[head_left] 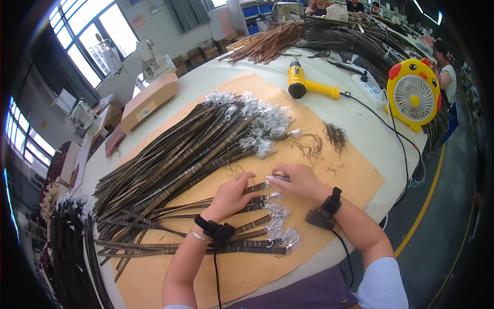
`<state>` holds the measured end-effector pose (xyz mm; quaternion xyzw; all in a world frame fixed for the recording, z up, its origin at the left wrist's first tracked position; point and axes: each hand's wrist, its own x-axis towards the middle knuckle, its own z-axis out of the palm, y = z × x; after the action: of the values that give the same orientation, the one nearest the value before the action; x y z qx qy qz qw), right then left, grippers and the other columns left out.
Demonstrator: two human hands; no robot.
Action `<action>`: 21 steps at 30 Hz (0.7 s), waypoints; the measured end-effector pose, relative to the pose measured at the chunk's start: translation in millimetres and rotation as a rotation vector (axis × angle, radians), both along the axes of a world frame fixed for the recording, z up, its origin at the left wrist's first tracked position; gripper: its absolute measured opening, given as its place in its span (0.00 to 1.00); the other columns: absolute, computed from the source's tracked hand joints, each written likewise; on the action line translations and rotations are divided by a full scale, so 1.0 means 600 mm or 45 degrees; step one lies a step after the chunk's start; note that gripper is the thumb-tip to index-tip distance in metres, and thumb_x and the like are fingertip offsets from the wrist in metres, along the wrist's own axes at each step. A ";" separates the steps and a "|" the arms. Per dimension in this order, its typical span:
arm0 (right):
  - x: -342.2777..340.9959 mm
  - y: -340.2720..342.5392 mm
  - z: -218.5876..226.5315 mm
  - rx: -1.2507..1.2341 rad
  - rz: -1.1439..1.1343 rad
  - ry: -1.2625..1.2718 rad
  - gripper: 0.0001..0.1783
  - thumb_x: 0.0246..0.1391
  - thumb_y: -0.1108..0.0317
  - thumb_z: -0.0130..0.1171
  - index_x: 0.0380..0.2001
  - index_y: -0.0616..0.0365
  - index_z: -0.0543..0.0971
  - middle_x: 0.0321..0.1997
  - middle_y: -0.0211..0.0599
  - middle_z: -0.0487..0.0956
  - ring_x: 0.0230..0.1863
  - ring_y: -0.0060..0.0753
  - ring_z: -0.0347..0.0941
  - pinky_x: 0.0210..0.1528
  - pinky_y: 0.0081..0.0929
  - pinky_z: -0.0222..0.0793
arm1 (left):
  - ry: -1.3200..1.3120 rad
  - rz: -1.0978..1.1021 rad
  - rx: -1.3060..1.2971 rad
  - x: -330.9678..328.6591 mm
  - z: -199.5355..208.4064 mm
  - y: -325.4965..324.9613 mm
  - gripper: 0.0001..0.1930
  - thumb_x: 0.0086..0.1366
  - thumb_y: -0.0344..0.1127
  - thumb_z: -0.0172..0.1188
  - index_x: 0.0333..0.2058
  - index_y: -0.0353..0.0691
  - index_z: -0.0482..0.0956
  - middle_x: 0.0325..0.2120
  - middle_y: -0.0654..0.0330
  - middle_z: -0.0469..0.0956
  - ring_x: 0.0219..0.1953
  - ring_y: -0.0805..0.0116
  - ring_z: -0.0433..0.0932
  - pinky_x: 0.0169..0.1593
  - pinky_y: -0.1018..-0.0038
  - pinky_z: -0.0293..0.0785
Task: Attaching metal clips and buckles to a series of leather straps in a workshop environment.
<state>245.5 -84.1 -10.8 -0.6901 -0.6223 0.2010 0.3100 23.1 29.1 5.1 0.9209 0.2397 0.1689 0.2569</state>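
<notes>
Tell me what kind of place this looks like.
Probably a factory workshop: a big pile of dark straps with bagged metal clasps, a yellow heat gun on the worktable, and sewing machines behind.

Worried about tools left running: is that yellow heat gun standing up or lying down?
Lying down: the yellow heat gun rests on its side on the white table, away from both hands.

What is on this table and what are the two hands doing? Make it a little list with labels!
left hand: left hand rests on dark brown straps laid in a row
right hand: right hand pinches a thin silver tool
big pile: strap bundle with plastic-wrapped clips
surface: tan mat
nearby: yellow heat gun, chick-shaped fan, thread scraps
</notes>
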 end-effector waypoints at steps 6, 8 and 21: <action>-0.019 -0.006 -0.012 0.420 0.160 -0.331 0.13 0.60 0.55 0.61 0.41 0.50 0.81 0.30 0.36 0.79 0.30 0.43 0.79 0.31 0.38 0.74 | 0.112 -0.051 0.133 0.013 -0.022 0.006 0.14 0.59 0.38 0.70 0.39 0.42 0.76 0.30 0.59 0.76 0.31 0.61 0.79 0.35 0.68 0.75; -0.022 -0.010 -0.012 0.361 0.233 -0.496 0.13 0.58 0.56 0.62 0.41 0.49 0.80 0.29 0.35 0.76 0.28 0.43 0.78 0.29 0.38 0.74 | 0.076 -0.065 0.139 0.017 -0.019 0.003 0.11 0.61 0.37 0.66 0.37 0.41 0.74 0.30 0.57 0.78 0.31 0.56 0.80 0.34 0.63 0.75; -0.048 -0.006 -0.037 0.425 0.131 -0.404 0.12 0.59 0.57 0.61 0.42 0.49 0.80 0.29 0.35 0.77 0.26 0.43 0.78 0.27 0.39 0.73 | -0.060 0.002 -0.055 0.021 -0.045 0.018 0.04 0.61 0.27 0.64 0.32 0.35 0.78 0.25 0.56 0.80 0.27 0.62 0.80 0.31 0.69 0.74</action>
<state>216.7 -87.6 -32.7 -0.6197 -0.7221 0.0000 0.3075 35.7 39.8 -22.1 0.9108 0.2378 0.1854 0.2821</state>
